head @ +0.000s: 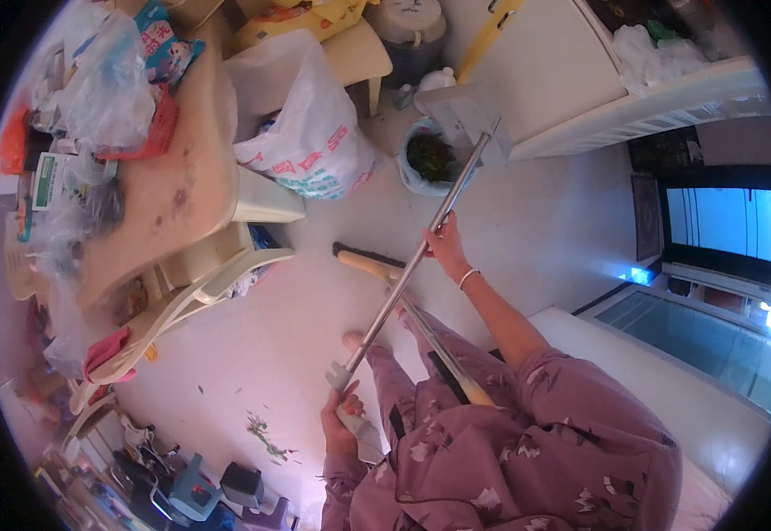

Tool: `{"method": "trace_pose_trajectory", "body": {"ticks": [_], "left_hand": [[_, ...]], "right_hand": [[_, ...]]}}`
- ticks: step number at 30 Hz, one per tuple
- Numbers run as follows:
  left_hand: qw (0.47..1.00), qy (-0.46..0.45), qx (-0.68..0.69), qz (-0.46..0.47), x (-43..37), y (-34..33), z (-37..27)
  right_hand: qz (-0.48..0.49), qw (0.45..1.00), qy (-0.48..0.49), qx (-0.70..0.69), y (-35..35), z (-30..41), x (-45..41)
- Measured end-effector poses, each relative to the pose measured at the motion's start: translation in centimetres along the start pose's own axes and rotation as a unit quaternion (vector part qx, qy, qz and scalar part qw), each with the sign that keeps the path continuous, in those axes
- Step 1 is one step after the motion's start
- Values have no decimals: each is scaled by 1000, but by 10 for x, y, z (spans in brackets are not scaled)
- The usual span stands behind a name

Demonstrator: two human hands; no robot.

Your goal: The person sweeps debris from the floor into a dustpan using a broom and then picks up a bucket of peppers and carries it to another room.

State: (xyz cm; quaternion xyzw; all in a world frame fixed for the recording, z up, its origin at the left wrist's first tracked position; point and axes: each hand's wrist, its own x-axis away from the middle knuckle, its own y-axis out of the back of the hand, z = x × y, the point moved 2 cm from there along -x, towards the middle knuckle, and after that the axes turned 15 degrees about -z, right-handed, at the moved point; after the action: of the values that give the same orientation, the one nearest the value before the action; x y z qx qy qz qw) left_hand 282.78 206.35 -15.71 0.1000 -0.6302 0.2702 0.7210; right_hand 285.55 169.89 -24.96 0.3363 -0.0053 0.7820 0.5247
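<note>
A long-handled dustpan is tipped over a lined waste bin that holds dark green scraps. My left hand is closed around the grey grip at the near end of its metal handle. Farther along that handle, my right hand holds the tube with its fingers. A broom with dark bristles stands on the floor, its handle leaning back against my body between my legs. Green leafy bits lie scattered on the floor at the lower left.
A cluttered table and plastic chairs stand at the left. Beside the table is a large white plastic bag. A white cabinet stands beyond the bin. A blue-grey container and other items are at the lower left.
</note>
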Motion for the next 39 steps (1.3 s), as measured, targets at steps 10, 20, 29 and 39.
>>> {"method": "trace_pose_trajectory", "body": {"ticks": [10,20,29,39], "left_hand": [[991,-134,-15,24,56,-7,8],[875,-386,-279,-87,226,-10,0],[845,-385,-267,-258,344,122,30],[769,-423,-148,-455,334,278,105]], "right_hand": [[92,981,-148,-82,25,-17,21],[324,898,22,296,68,-46,110],[349,834,-143,402,52,-71,122],[422,706,-81,563,-31,-66,221]]}}
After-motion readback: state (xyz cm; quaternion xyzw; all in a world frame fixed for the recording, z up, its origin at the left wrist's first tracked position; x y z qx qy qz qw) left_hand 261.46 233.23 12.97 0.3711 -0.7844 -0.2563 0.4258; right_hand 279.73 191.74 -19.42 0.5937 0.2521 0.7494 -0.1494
